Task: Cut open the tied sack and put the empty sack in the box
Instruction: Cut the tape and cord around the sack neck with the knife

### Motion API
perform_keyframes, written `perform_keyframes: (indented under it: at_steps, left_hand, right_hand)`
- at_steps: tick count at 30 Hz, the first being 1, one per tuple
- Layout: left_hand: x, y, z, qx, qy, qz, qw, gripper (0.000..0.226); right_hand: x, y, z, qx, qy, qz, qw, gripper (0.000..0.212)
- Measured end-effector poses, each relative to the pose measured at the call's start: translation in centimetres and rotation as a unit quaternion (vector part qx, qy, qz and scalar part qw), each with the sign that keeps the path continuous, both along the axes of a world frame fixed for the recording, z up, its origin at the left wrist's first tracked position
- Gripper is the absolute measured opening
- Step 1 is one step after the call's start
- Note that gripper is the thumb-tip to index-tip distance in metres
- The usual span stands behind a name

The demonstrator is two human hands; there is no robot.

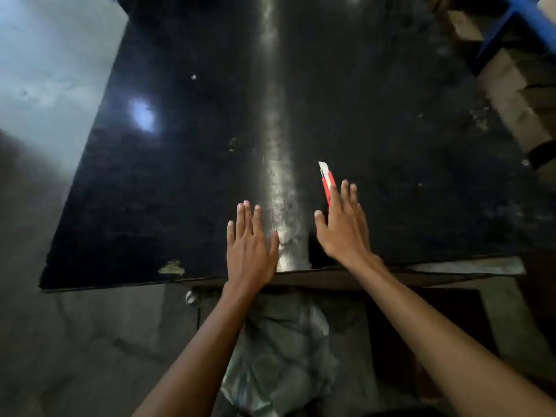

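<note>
A red utility knife with its blade out lies on the black table, pointing away from me. My right hand is flat with fingers straight, partly over the knife's handle; it does not grip it. My left hand is spread flat near the table's front edge, holding nothing. A pale, crumpled sack sits on the floor below the table edge, between my forearms. I cannot make out its tie, and no box is clearly seen.
A shiny streak of reflected light runs down the table's middle. A grey wall stands at the left. A blue frame and brownish cardboard-like shapes are at the upper right. Concrete floor lies below.
</note>
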State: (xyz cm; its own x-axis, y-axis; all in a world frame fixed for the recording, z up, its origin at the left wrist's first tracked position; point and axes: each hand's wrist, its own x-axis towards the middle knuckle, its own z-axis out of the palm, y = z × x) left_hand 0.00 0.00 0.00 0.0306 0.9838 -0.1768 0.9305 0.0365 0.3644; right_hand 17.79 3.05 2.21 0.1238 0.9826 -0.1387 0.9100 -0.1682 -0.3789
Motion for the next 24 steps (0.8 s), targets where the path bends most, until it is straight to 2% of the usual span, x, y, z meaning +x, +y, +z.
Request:
perform_keyframes:
  at_steps: [2, 5, 7, 10, 13, 16, 19, 24]
  left_hand:
    - [1.0, 1.2, -2.9, 0.012, 0.019, 0.017, 1.000, 0.077]
    - [1.6, 1.8, -5.9, 0.054, 0.083, 0.022, 0.995, 0.072]
    - [1.7, 1.8, -6.3, 0.061, 0.095, 0.012, 0.994, 0.071]
    - [1.5, 2.2, -6.4, 0.070, 0.107, 0.011, 0.992, 0.072]
    - [1.6, 2.0, -6.2, 0.068, 0.108, 0.010, 0.992, 0.072]
    - [1.5, 1.9, -6.2, 0.060, 0.108, 0.011, 0.992, 0.072]
    - [1.5, 1.8, -6.3, 0.064, 0.106, 0.009, 0.992, 0.072]
    - [1.4, 1.8, -6.7, 0.077, 0.086, 0.009, 0.993, 0.072]
  right_hand:
    - [0.2, 3.4, -2.9, 0.030, -0.027, -0.028, 0.999, 0.073]
    - [0.4, 7.1, -6.6, 0.044, -0.050, -0.085, 0.994, 0.070]
    - [0.3, 7.4, -8.3, 0.075, -0.069, -0.105, 0.989, 0.065]
    - [0.1, 7.5, -8.7, 0.111, -0.064, -0.103, 0.986, 0.060]
    - [0.1, 7.3, -8.3, 0.132, -0.052, -0.126, 0.982, 0.064]
    - [0.0, 7.1, -8.0, 0.120, -0.051, -0.167, 0.977, 0.068]
    - [0.0, 7.0, -8.1, 0.105, -0.068, -0.159, 0.979, 0.063]
    - [0.0, 6.4, -8.3, 0.109, -0.023, -0.164, 0.980, 0.052]
